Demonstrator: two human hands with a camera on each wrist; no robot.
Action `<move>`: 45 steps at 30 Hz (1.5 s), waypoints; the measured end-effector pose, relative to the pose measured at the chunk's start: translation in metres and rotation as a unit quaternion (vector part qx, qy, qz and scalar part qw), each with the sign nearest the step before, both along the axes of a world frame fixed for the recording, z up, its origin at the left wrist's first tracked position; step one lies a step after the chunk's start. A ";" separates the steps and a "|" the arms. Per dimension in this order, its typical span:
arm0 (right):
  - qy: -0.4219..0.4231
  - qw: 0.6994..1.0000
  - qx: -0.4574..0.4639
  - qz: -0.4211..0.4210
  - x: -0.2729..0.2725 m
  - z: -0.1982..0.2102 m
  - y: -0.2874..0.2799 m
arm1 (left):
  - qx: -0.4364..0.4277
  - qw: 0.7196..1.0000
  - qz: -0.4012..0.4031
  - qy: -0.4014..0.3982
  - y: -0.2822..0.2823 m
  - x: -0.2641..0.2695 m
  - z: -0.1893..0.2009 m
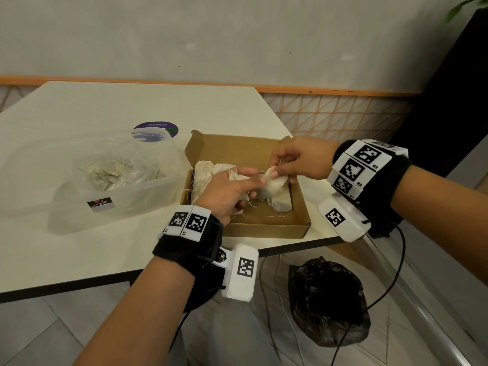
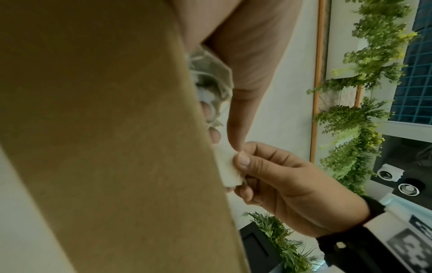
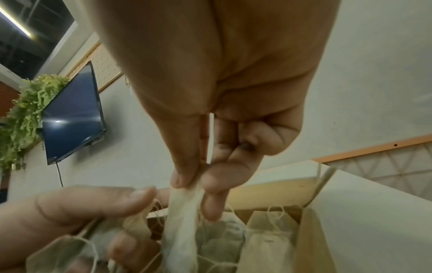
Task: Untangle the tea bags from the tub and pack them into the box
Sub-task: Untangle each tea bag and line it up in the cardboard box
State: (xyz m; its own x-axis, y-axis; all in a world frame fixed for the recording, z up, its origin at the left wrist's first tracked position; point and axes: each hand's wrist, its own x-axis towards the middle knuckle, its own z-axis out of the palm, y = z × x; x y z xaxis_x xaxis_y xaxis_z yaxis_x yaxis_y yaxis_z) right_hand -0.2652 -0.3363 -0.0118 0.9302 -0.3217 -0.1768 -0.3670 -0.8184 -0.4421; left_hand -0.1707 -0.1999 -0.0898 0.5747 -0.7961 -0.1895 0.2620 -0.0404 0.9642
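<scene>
An open cardboard box (image 1: 280,228) sits near the table's front edge with several white tea bags (image 1: 203,175) lying in it. Over the box, my left hand (image 1: 232,188) grips a tangled clump of tea bags (image 1: 241,180) and strings. My right hand (image 1: 287,161) pinches the top of one tea bag (image 1: 272,186) between thumb and forefinger; in the right wrist view that tea bag (image 3: 184,218) hangs from my fingertips (image 3: 182,177). The clear plastic tub (image 1: 111,186), left of the box, holds more tea bags (image 1: 103,175).
The tub's lid (image 1: 155,134) lies behind the tub. A black plastic bag (image 1: 327,305) and cables lie on the floor below the table's front edge (image 1: 290,247). A wall with orange trim stands behind the table.
</scene>
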 end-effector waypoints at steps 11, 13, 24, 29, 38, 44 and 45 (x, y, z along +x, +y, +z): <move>-0.005 0.998 -0.024 -0.052 -0.006 0.007 -0.007 | 0.019 0.999 0.023 -0.016 -0.001 -0.002 0.001; 0.041 0.996 -0.074 -0.038 -0.011 0.007 -0.006 | 0.010 0.998 0.057 0.006 -0.001 0.001 0.001; 0.093 0.988 -0.116 -0.027 -0.010 -0.011 0.004 | -0.033 0.992 0.121 0.030 -0.003 0.004 -0.002; 0.054 0.981 -0.175 -0.063 0.001 -0.022 -0.003 | -0.034 0.992 0.117 0.022 -0.003 0.005 -0.001; 0.051 0.965 -0.247 0.071 -0.042 -0.028 0.022 | -0.037 0.993 0.112 0.019 -0.003 0.006 -0.002; -0.002 0.942 -0.318 0.110 -0.054 -0.052 0.025 | -0.024 0.993 0.110 0.022 -0.003 0.006 -0.003; -0.010 0.939 -0.325 0.107 -0.054 -0.054 0.025 | -0.024 0.993 0.111 0.021 -0.003 0.006 -0.003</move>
State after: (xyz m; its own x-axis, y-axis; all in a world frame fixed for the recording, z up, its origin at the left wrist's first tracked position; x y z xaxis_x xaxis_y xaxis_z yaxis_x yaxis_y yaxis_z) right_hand -0.3193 -0.3110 -0.0656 0.9869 -0.1610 0.0113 -0.1606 -0.9719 0.1723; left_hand -0.1647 -0.2027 -0.0928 0.7290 -0.6599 -0.1820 0.2997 0.0685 0.9516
